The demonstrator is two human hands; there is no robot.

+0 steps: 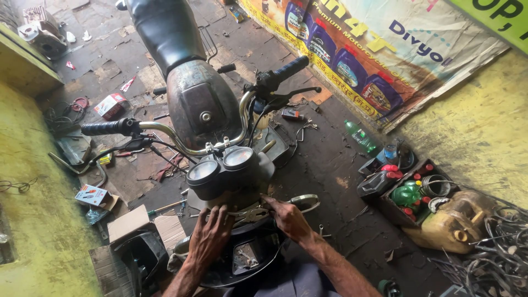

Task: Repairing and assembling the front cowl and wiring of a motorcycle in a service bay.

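I look down on the front of a motorcycle with twin round gauges (223, 165), chrome handlebars (165, 130) and a dark fuel tank (201, 102). My left hand (212, 236) rests with spread fingers on the dark headlight housing (247, 256) just below the gauges. My right hand (287, 217) grips pliers (250, 214) whose jaws point left under the gauge cluster. A chrome headlight ring (306, 201) lies just beyond my right hand.
A box of bottles and cans (410, 192), a yellow jerrycan (454, 223) and tangled cables (498, 253) sit at right. A green bottle (360, 136) lies by the banner (379, 44). Cardboard boxes (135, 225) and scattered parts lie at left.
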